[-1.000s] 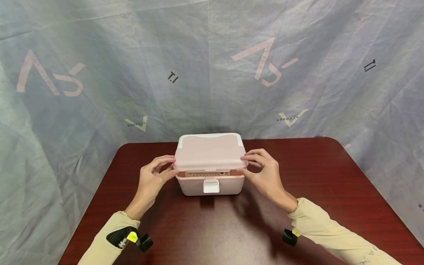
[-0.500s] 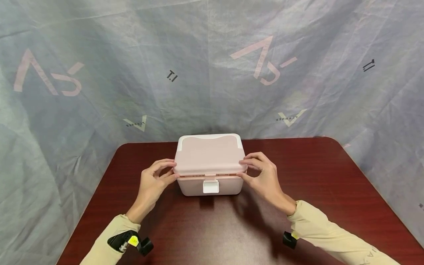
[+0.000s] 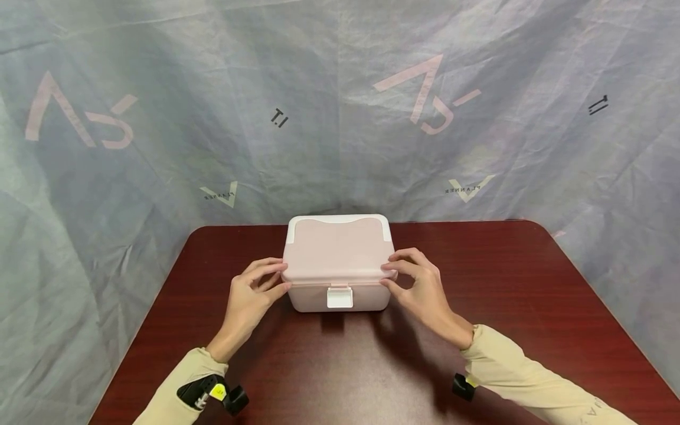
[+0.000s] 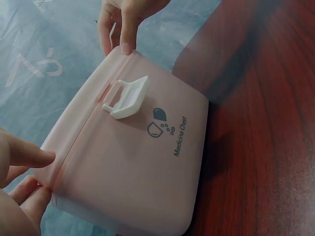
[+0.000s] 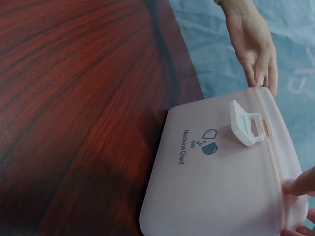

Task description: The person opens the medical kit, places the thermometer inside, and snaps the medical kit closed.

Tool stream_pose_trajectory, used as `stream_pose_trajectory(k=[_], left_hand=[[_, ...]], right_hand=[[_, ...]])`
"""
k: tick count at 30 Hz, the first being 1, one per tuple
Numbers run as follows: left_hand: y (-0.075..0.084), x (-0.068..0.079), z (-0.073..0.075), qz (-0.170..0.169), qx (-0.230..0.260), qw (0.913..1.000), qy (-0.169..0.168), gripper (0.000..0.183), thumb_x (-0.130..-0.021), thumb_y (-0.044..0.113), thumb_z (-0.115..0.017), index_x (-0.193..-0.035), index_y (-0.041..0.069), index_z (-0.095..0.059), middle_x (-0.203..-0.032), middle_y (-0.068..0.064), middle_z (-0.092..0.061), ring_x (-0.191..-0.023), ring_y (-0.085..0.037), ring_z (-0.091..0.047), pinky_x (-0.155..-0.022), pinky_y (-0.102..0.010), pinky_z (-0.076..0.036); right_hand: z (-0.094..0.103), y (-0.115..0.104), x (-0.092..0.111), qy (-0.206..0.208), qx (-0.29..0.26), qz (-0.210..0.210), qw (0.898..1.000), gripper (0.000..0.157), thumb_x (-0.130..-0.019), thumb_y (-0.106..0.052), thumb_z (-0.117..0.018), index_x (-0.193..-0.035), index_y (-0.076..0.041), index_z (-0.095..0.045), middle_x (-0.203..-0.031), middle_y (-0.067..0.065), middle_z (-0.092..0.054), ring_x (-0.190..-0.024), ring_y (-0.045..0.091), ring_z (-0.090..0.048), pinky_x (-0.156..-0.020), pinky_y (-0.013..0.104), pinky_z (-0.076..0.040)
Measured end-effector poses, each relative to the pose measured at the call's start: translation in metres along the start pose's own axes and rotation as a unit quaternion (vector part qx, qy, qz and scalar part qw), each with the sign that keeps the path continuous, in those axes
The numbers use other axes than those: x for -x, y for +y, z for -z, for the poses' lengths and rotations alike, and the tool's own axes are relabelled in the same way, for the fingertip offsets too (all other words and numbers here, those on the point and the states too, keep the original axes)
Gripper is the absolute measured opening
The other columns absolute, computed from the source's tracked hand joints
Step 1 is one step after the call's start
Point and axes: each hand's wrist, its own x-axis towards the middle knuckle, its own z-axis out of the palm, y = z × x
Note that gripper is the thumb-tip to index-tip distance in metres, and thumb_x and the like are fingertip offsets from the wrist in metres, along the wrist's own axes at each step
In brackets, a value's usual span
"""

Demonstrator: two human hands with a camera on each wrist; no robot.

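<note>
A pale pink medicine box (image 3: 308, 300) stands on the table, its lid (image 3: 337, 248) down with only a thin seam along the front. My left hand (image 3: 249, 301) pinches the lid's front left corner, fingers on top and thumb at the seam. At the front right corner my right hand (image 3: 425, 289) pinches the lid the same way. In both wrist views the white latch (image 4: 130, 101) sticks out from the front wall, unfastened. "Medicine Chest" and a capsule mark (image 5: 209, 142) are printed below it. Whatever the box contains is hidden.
The table (image 3: 340, 372) is dark red wood with rounded far corners. Grey printed cloth (image 3: 340, 118) hangs behind it and at both sides. A black wrist camera (image 3: 234, 400) is strapped on the left sleeve, another (image 3: 464, 386) on the right.
Both hands have brought the lid's front edge down onto the box. The gap that showed a printed item inside has narrowed to a seam.
</note>
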Motion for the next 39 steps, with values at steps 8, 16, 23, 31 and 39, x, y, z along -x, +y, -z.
stream_pose_trajectory(k=[8, 16, 23, 31, 39], left_hand=[[-0.005, 0.005, -0.005, -0.021, 0.045, 0.9984, 0.025, 0.036, -0.071, -0.018, -0.073, -0.106, -0.012, -0.066, -0.120, -0.021, -0.055, -0.111, -0.026, -0.056, -0.094, -0.031, -0.047], [-0.008, 0.014, -0.008, -0.027, 0.022, 0.9989, 0.031, 0.033, -0.074, -0.012, -0.074, -0.106, -0.007, -0.068, -0.122, -0.016, -0.055, -0.110, -0.023, -0.057, -0.095, -0.031, -0.047], [-0.019, 0.027, -0.015, -0.014, 0.002, 0.9982, 0.059, 0.030, -0.071, -0.016, -0.074, -0.100, -0.007, -0.067, -0.111, -0.016, -0.055, -0.100, -0.025, -0.058, -0.086, -0.036, -0.053], [-0.037, 0.037, -0.031, 0.013, 0.059, 0.9961, 0.064, 0.029, -0.073, -0.020, -0.070, -0.099, -0.008, -0.066, -0.097, -0.026, -0.064, -0.090, -0.029, -0.066, -0.075, -0.028, -0.057], [-0.048, 0.042, -0.048, -0.002, 0.097, 0.9947, 0.034, 0.031, -0.074, -0.016, -0.071, -0.104, -0.009, -0.065, -0.099, -0.028, -0.065, -0.093, -0.036, -0.066, -0.079, -0.032, -0.056]], right_hand=[[-0.001, 0.003, -0.004, -0.034, 0.022, 0.046, 0.998, 0.028, -0.066, -0.002, -0.084, -0.091, -0.005, -0.074, -0.109, 0.012, -0.064, -0.105, 0.028, -0.054, -0.084, 0.041, -0.047], [0.000, 0.009, -0.006, -0.024, 0.028, 0.098, 0.995, 0.034, -0.061, 0.002, -0.086, -0.092, -0.003, -0.073, -0.103, 0.012, -0.068, -0.102, 0.034, -0.059, -0.088, 0.042, -0.049], [-0.001, 0.009, -0.006, -0.020, 0.012, 0.109, 0.994, 0.036, -0.059, 0.005, -0.086, -0.092, -0.002, -0.073, -0.103, 0.013, -0.068, -0.102, 0.036, -0.058, -0.091, 0.039, -0.048], [0.000, 0.010, -0.006, -0.029, 0.012, 0.105, 0.994, 0.034, -0.061, 0.005, -0.085, -0.093, -0.001, -0.074, -0.104, 0.014, -0.068, -0.104, 0.037, -0.058, -0.097, 0.031, -0.044], [0.000, 0.011, -0.006, -0.024, 0.012, 0.116, 0.993, 0.035, -0.060, 0.005, -0.085, -0.093, 0.000, -0.074, -0.103, 0.014, -0.068, -0.104, 0.038, -0.058, -0.096, 0.034, -0.046]])
